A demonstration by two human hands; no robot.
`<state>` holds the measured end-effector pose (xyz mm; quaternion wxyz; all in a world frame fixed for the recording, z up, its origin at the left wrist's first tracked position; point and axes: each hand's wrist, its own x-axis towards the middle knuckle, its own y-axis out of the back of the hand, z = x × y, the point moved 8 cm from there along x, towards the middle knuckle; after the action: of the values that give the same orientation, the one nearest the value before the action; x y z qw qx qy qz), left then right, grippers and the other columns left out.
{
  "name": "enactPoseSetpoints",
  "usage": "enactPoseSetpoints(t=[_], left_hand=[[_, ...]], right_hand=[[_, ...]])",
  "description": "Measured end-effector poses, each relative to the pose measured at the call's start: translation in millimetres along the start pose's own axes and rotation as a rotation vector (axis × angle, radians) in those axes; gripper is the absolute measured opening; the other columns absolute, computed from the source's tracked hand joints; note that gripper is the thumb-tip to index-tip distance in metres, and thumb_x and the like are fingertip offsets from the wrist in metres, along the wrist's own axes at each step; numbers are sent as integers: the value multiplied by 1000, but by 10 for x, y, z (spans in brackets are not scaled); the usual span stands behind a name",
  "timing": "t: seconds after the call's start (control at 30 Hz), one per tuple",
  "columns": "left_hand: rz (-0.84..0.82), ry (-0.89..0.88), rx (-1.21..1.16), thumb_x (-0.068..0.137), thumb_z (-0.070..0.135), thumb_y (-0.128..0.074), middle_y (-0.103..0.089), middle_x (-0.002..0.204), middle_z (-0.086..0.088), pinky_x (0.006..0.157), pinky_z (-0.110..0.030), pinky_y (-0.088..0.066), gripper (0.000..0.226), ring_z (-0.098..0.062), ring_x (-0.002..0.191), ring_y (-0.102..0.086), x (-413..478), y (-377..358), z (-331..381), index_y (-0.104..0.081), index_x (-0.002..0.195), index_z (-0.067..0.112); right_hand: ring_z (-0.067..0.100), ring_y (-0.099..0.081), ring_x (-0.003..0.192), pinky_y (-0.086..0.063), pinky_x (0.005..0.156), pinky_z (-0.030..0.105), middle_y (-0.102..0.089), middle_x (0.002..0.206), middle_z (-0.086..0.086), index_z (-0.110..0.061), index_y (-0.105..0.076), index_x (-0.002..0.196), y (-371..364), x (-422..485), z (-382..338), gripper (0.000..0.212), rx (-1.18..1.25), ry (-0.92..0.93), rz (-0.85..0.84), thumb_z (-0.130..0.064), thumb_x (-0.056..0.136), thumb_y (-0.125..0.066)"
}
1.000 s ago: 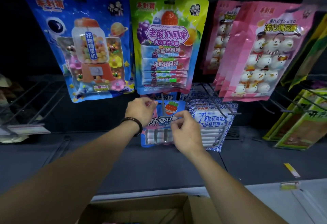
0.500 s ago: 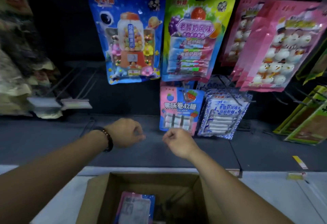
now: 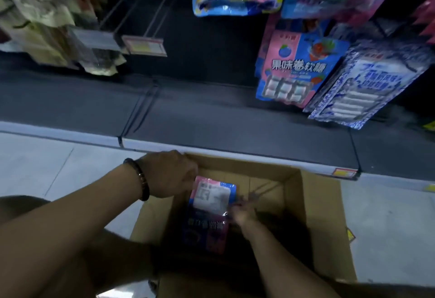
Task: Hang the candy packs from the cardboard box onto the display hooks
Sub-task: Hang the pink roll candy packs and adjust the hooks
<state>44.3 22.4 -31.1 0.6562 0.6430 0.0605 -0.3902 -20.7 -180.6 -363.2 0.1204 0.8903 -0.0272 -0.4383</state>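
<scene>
An open cardboard box [image 3: 320,215] stands on the floor below the display. A pink and blue candy pack [image 3: 210,206] stands tilted in it, its back with a white label facing me. My left hand [image 3: 168,174] is curled at the pack's top left corner and grips it there. My right hand [image 3: 243,211], blurred, is down inside the box at the pack's right edge, fingers stretched out. Above, a matching pink and blue pack [image 3: 296,69] hangs on a display hook at the right.
A blue-white patterned pack [image 3: 367,85] hangs right of the matching one. Bare wire hooks with a price tag [image 3: 144,45] jut out at upper left, beside crinkled bags [image 3: 42,22]. A dark base shelf [image 3: 200,118] runs between the hooks and the box.
My view has dropped from the hooks to the box. Both hands came down from the hung pack; the left now holds a pack in the box and the right has reached in beside it.
</scene>
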Motion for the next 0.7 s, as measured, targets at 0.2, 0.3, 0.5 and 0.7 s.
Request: enactPoseSetpoints(t=[0.2, 0.3, 0.5, 0.7], left_hand=[[-211, -78, 41, 105, 48, -55, -67, 120, 0, 83, -33, -51, 31, -17, 94, -58, 52, -284, 100, -58, 127, 26], [-270, -88, 52, 106, 51, -53, -66, 121, 0, 82, -31, -49, 36, -18, 93, -56, 91, -371, 127, -59, 132, 27], [-259, -61, 41, 105, 54, -53, -66, 128, -2, 88, -33, -53, 46, -21, 107, -63, 150, -294, 136, -53, 144, 29], [-268, -37, 69, 107, 47, -53, -65, 135, -3, 100, -39, -53, 42, -24, 116, -63, 190, -249, 72, -55, 144, 27]], right_hand=[[26, -73, 83, -66, 72, 32, -77, 98, 20, -10, -76, 88, -105, -441, 493, 21, 21, -259, -39, -13, 76, -93], [25, -64, 84, -47, 41, 13, -71, 110, 21, 11, -71, 113, -184, -567, 402, 21, -39, -266, -75, 0, 96, -74], [43, -67, 115, -51, 42, 22, -62, 135, 28, 18, -56, 135, -378, -428, 501, 62, 81, -291, -61, -12, 89, -85], [33, -72, 90, -62, 67, 40, -73, 117, 24, 4, -74, 112, -439, -500, 369, 38, 94, -308, -113, -6, 80, -91]])
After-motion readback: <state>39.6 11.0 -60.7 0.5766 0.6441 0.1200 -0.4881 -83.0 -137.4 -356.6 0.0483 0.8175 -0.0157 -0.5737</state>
